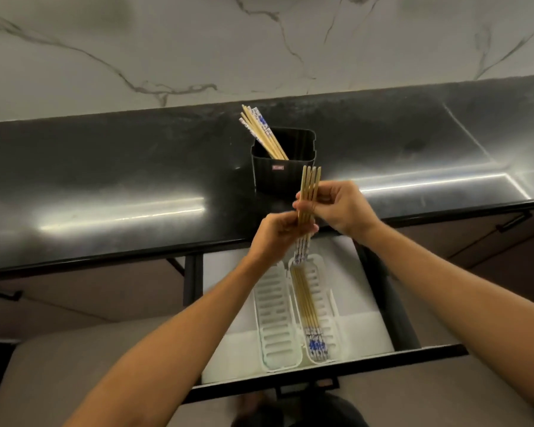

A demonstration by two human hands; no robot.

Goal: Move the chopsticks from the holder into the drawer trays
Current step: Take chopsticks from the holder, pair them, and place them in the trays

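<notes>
Four wooden chopsticks (310,183), slim and pale with blue-and-white patterned ends pointing down, stand in a flat row between both hands: the left grip (277,233) pinches them low, the right grip (343,208) curls its fingers round them higher up. They are just in front of the black ribbed holder (269,175) on the glossy dark counter (105,167), where several more chopsticks (259,131) lean. Below, the open drawer (363,328) has two white slotted trays; the left tray (274,318) lies beside the right tray (328,303), which carries a few laid chopsticks (307,306).

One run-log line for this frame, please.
left hand + right hand: gripping held chopsticks | holder: remaining chopsticks | drawer: open | right tray: stored chopsticks | left tray: no chopsticks
</notes>
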